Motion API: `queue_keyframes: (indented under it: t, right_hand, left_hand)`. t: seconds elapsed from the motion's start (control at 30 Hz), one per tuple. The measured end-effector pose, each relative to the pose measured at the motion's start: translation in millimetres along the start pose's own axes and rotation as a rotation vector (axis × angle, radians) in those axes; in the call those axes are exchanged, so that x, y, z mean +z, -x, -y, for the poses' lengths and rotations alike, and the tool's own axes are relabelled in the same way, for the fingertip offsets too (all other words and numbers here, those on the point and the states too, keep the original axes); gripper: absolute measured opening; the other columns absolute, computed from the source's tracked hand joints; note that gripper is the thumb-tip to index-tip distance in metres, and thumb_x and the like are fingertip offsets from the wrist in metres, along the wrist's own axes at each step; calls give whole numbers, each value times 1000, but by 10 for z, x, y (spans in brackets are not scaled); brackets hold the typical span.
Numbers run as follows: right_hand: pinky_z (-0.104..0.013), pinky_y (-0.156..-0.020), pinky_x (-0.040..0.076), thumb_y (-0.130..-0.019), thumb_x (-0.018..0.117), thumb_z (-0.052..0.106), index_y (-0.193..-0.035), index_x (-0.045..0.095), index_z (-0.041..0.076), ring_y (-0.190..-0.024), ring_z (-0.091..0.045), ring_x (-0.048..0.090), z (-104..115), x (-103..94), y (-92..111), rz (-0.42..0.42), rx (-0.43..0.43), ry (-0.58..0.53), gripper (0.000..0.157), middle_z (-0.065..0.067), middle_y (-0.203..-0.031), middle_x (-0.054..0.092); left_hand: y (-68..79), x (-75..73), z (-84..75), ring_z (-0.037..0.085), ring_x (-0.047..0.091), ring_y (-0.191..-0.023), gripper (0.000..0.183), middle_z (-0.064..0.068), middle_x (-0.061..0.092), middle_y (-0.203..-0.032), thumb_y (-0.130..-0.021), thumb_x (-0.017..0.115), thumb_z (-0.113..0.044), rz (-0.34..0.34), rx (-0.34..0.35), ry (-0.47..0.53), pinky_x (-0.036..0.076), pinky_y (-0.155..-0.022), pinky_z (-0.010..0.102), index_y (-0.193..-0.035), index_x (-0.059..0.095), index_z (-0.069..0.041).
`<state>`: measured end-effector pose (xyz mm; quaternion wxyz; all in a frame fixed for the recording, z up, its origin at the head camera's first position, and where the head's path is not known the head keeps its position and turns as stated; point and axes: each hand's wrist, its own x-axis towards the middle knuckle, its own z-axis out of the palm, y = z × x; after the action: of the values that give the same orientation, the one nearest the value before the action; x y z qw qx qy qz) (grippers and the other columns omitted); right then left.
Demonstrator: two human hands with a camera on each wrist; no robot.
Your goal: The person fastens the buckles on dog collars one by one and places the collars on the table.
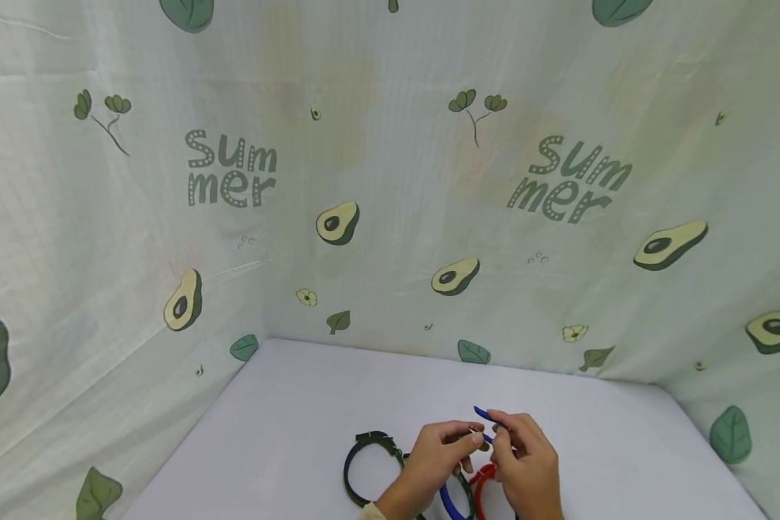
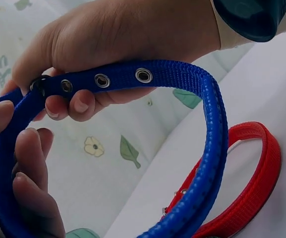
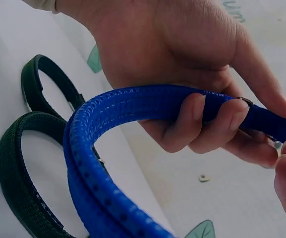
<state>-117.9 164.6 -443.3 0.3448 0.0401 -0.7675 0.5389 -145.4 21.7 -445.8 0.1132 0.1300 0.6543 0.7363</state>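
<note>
A blue collar (image 2: 215,129), bent into a loop, is held between both hands. My left hand (image 1: 434,456) pinches it on one side, its curled fingers (image 3: 197,109) lying against the band beside a small metal keeper (image 3: 245,101). My right hand (image 1: 526,462) pinches the other end, and the blue strap tip (image 1: 481,412) sticks up past its fingers. Metal-ringed eyelets (image 2: 102,81) run along the strap beside the right fingers. A dark ring-like fitting (image 2: 38,85) sits around the strap where the hands meet; fingers partly hide it.
On the white table (image 1: 286,404) a red collar (image 2: 269,173) lies beneath the right hand. Dark green collars (image 3: 9,163) lie under and left of the left hand, one of them a rounded loop (image 1: 349,477). A cloth printed with avocados (image 1: 456,276) hangs behind and beside the table.
</note>
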Motion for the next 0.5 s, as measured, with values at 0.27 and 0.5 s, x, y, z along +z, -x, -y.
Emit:
queue_keyframes:
  t: [0.27, 0.5]
  right_hand:
    - [-21, -44, 49, -85, 61, -19, -102, 76, 9, -58, -14, 64, 16, -17, -9, 5, -57, -21, 36, 0, -88, 61]
    - [-23, -54, 55, -86, 62, -18, -93, 75, 15, -70, -11, 68, 8, -63, -51, 25, -74, 19, 36, 5, -91, 65]
  left_hand:
    - [21, 7, -26, 10, 53, -62, 21, 2, 70, -85, -93, 73, -24, -43, 15, -3, 44, -55, 20, -106, 75, -8]
    - [34, 2, -60, 12, 53, -67, 21, 1, 65, -85, -92, 73, -22, -54, 37, -29, 45, -58, 22, -108, 75, -8]
